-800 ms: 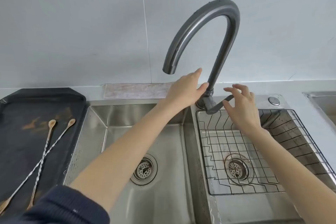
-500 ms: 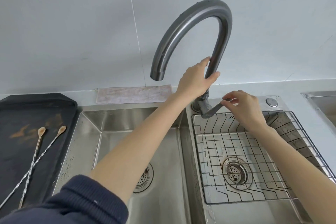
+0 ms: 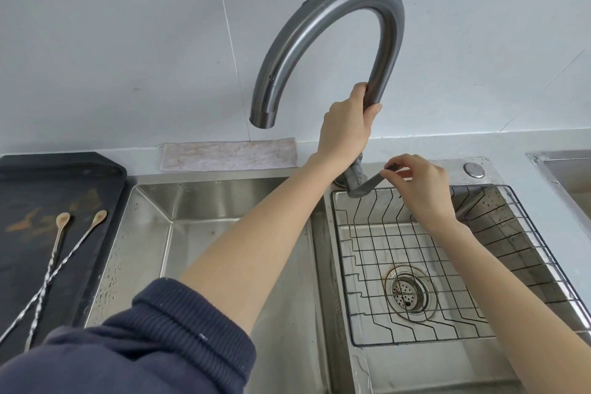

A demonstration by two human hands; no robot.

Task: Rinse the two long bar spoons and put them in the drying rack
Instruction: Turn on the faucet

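Two long twisted bar spoons, one [image 3: 54, 253] and the other [image 3: 72, 257], lie crossed on a black tray [image 3: 38, 189] at the left, bowls pointing away from me. My left hand [image 3: 347, 128] grips the upright neck of the grey gooseneck faucet [image 3: 323, 16], whose spout hangs over the left sink basin [image 3: 204, 233]. My right hand [image 3: 419, 185] pinches the faucet's lever handle [image 3: 371, 184]. No water runs. A black wire drying rack [image 3: 415, 243] sits in the right basin.
A folded pale cloth [image 3: 228, 153] lies on the counter behind the left basin. A round button [image 3: 474, 169] sits on the sink deck at right. Another steel basin edge [image 3: 563, 169] shows at the far right. Drain strainer [image 3: 407, 293] under the rack.
My left hand has slid up from the faucet's base and now wraps round its neck; the spout has swung a little left. My right hand has closed its fingers onto the lever.
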